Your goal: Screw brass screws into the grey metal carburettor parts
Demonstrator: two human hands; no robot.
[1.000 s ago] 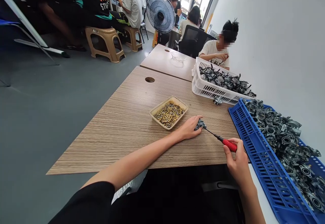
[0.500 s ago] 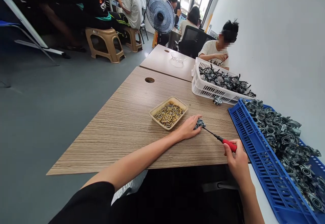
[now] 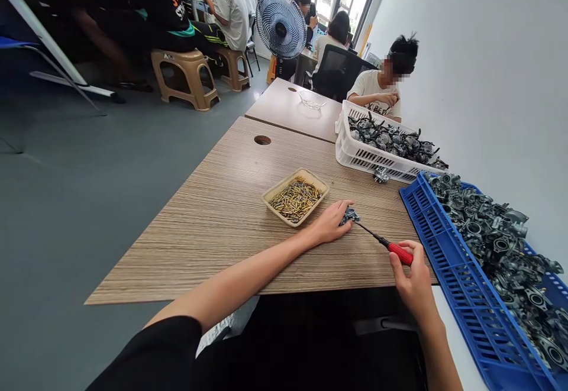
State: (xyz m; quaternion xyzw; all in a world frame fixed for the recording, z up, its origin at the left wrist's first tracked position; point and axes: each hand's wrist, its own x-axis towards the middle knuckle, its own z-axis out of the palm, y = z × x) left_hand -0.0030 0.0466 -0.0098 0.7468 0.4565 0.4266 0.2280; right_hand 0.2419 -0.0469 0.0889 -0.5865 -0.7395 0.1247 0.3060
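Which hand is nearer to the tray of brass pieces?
Left. The left hand is just right of the tray, on a small metal part. The right hand is farther right and nearer the table's front edge, holding the red screwdriver.

Black T-shirt (image 3: 148, 0), seated person, upper left: stacked lettering, white, orange, white; "STU" legible, remainder lost in folds. White T-shirt (image 3: 362, 85), person beyond white crate (image 3: 355, 155): dark capitals, "BE" legible, rest uncertain. Fan (image 3: 281, 29) hub mark: unreadable.
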